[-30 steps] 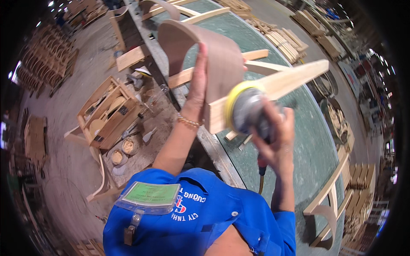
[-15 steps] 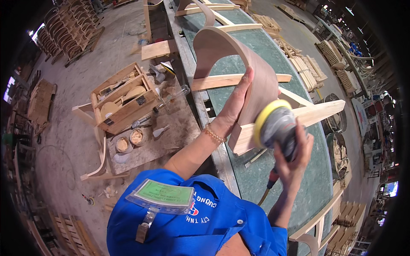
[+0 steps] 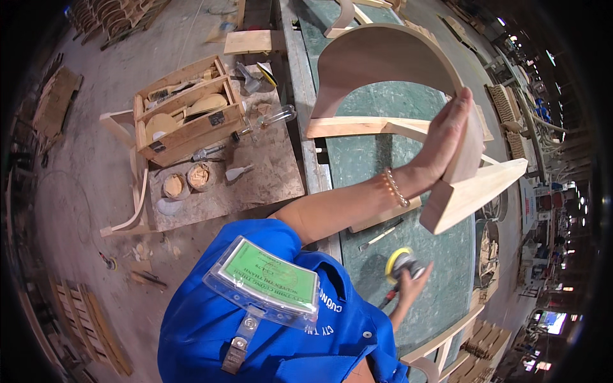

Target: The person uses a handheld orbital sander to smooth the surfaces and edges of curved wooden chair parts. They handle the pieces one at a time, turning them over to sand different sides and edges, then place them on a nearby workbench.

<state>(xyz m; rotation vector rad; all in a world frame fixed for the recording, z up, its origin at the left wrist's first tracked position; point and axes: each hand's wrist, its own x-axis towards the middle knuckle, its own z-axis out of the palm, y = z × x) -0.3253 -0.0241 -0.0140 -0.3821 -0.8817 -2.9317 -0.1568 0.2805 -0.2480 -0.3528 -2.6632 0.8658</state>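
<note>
Pressing together against the edge of the curved wooden frame (image 3: pixel 389 54), the fingers (image 3: pixel 458 110) of the left hand (image 3: pixel 442 137) are holding it over the green tabletop (image 3: pixel 450 271), while the right hand (image 3: pixel 408 293), its finger closure not being discernible, is touching the sander (image 3: pixel 402 260) near a thin tool (image 3: pixel 378 239).

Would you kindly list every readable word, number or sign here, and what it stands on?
Green badge card: several printed lines, left unquoted because they look like personal details.
Blue shirt: white lettering, partly hidden, also left unquoted.
Pale panel, far right: reddish marks, too small to read.
</note>
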